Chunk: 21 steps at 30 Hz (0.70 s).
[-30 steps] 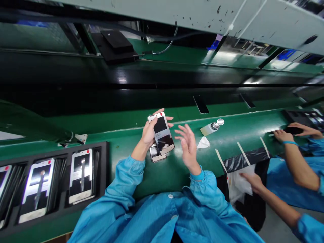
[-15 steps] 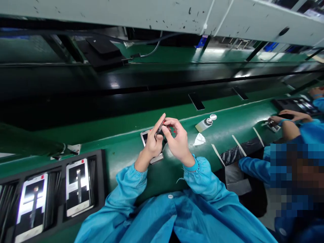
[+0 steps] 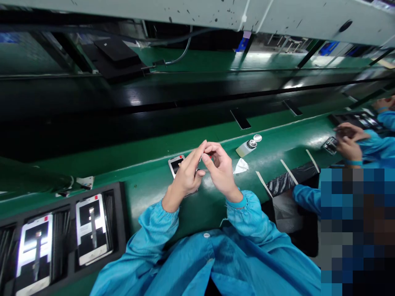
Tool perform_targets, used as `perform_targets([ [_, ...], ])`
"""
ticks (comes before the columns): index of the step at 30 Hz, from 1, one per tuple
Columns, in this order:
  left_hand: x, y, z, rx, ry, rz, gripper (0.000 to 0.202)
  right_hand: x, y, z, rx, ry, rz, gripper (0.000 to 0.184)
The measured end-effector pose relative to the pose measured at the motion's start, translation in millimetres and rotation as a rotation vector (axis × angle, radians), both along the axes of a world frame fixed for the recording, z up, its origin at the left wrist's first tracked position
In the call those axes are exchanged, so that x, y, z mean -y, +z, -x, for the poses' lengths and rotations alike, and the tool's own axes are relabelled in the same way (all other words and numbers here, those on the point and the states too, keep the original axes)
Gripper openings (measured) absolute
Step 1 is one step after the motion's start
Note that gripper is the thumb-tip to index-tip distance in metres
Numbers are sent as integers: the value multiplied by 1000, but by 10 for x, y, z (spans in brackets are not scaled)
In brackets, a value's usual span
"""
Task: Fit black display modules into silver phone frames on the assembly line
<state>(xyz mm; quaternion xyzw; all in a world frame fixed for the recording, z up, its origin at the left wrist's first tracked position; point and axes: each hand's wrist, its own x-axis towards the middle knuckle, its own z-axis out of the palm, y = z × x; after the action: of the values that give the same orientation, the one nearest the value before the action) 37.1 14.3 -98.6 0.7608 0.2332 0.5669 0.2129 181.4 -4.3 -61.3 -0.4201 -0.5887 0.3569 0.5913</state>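
Note:
My left hand (image 3: 186, 170) is closed round a thin dark phone panel (image 3: 200, 160), seen nearly edge-on above the green bench. My right hand (image 3: 221, 169) faces it with curled fingers, the fingertips meeting the panel's upper end. Whether the right fingers also grip something small is hidden. Under and behind my left hand lies a white-framed phone panel (image 3: 175, 164) with a red tab, partly covered. To the right stand a small clear bottle (image 3: 245, 149) with its lid flipped up and a crumpled white wipe (image 3: 241, 166).
A black foam tray (image 3: 121, 209) on the left holds stacked phone panels (image 3: 91, 230). Beyond the bench edge, dark phones (image 3: 240, 119) lie on the line. White tape strips (image 3: 289, 172) hold black plastic at the front edge. A co-worker's hands (image 3: 350, 144) work at right.
My left hand has turned, so the panel now shows almost edge-on. My right fingers have curled closer over its top. The view has shifted slightly, and the co-worker's hands have moved.

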Motion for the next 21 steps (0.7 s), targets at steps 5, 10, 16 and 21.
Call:
perform_targets([
  [5, 35, -21, -73, 89, -39, 104, 79, -135, 77, -223, 63, 216, 53, 48],
  [10, -17, 30, -48, 389, 31, 302, 74, -273, -32, -546, 133, 205, 15, 43],
  [16, -196, 228, 182, 755, 184, 398, 79, -636, -846, -867, 535, 48, 405, 48],
  [21, -222, 290, 238, 799, 205, 408, 75, -711, -1199, -851, 698, -55, 414, 27],
])
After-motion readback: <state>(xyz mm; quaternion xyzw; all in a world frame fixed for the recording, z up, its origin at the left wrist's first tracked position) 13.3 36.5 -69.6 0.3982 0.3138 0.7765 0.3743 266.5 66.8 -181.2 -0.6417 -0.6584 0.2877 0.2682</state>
